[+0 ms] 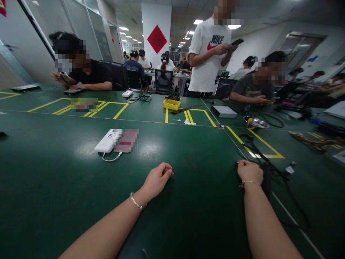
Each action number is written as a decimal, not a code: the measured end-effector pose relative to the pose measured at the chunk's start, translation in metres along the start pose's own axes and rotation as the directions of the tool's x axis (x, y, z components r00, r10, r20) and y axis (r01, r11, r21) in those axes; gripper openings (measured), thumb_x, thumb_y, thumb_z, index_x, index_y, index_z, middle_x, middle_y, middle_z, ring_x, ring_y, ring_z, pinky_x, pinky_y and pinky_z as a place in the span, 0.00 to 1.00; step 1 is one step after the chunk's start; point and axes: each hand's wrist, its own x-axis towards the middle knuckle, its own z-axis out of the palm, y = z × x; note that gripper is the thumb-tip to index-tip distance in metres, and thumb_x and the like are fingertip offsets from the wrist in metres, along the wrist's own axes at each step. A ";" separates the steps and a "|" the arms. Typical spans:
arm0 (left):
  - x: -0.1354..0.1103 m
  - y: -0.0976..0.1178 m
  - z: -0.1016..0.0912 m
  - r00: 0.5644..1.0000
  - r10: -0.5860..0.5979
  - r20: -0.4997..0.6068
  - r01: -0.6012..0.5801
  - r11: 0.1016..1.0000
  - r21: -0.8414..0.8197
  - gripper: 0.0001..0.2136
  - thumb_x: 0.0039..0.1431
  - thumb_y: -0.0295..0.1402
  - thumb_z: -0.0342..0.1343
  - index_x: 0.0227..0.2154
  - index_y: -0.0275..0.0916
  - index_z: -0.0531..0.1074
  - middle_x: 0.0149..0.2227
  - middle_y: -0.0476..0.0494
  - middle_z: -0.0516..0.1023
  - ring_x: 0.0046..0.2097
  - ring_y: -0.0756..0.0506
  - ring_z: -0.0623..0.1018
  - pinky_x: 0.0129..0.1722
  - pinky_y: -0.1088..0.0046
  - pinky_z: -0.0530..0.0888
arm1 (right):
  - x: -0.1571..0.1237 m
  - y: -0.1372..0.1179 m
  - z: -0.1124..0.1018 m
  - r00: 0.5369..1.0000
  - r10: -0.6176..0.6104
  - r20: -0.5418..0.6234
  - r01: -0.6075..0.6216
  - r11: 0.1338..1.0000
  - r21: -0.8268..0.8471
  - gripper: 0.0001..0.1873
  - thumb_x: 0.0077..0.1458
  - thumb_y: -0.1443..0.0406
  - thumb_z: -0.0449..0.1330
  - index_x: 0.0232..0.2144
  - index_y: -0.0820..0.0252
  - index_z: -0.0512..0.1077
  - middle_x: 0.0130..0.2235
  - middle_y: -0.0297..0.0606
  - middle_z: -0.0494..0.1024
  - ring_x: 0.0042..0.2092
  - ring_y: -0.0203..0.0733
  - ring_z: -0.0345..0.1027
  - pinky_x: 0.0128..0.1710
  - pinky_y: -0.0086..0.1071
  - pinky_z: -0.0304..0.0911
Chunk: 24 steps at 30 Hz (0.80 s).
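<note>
My left hand [157,180] rests on the green tabletop [188,216], its fingers loosely curled and the thumb against them. Nothing shows in it. To the right, my right hand [249,172] lies closed with the fingers folded under, and no object shows in it either. A black strap-like thing [266,180] lies right beside that hand, joined by dark cables [279,172]; whether they touch is unclear. Farther left on the table are a white power bank [109,140] marked 15 and, against it, a pinkish blurred phone-like slab [126,140]. A white cable [111,160] links the two.
Yellow tape [207,117] outlines areas across the table. Beyond my hands are a yellow tray [171,104] with black items, a grey box [223,111], a metal bowl [256,122] and coloured wires [318,140]. One person [208,54] stands opposite with a phone; others sit around.
</note>
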 end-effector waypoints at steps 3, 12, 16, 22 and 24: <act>-0.001 -0.002 0.001 1.000 0.011 -0.006 -0.011 1.000 -0.002 0.07 0.52 0.33 0.44 0.31 0.40 0.65 0.29 0.50 0.73 0.30 0.50 0.71 0.31 0.74 0.66 | -0.006 -0.005 -0.002 0.999 -0.001 -0.050 0.001 1.000 -0.003 0.21 0.43 0.56 0.46 0.34 0.59 0.72 0.40 0.53 0.68 0.40 0.58 0.60 0.31 0.44 0.56; 0.000 -0.001 0.003 0.988 0.153 -0.026 -0.144 0.966 0.215 0.11 0.49 0.28 0.47 0.36 0.41 0.66 0.39 0.46 0.71 0.43 0.46 0.68 0.45 0.66 0.63 | -0.089 -0.102 -0.002 0.681 -0.730 0.056 0.714 0.680 0.167 0.22 0.51 0.58 0.42 0.48 0.57 0.60 0.52 0.41 0.59 0.54 0.47 0.45 0.50 0.45 0.44; -0.002 -0.005 0.007 0.970 0.242 0.027 -0.231 0.880 0.414 0.16 0.48 0.28 0.48 0.43 0.39 0.62 0.49 0.43 0.64 0.52 0.44 0.60 0.52 0.62 0.55 | -0.141 -0.129 0.002 0.426 -0.876 0.224 0.828 0.478 0.293 0.24 0.50 0.55 0.45 0.50 0.48 0.55 0.56 0.34 0.52 0.57 0.48 0.37 0.51 0.48 0.37; -0.005 -0.010 0.009 0.974 0.186 0.128 -0.226 0.783 0.580 0.19 0.52 0.30 0.44 0.49 0.42 0.57 0.54 0.43 0.58 0.56 0.42 0.53 0.53 0.58 0.51 | -0.140 -0.126 0.002 0.330 -0.888 0.321 0.836 0.432 0.338 0.24 0.49 0.53 0.45 0.50 0.45 0.54 0.56 0.33 0.53 0.57 0.48 0.38 0.51 0.50 0.35; -0.005 -0.011 0.008 0.974 0.171 0.146 -0.225 0.773 0.593 0.19 0.52 0.30 0.44 0.49 0.42 0.57 0.54 0.44 0.57 0.56 0.42 0.53 0.53 0.58 0.51 | -0.119 -0.118 0.000 0.422 -0.861 0.285 0.826 0.495 0.271 0.22 0.49 0.55 0.45 0.48 0.47 0.58 0.54 0.34 0.57 0.56 0.47 0.42 0.51 0.49 0.38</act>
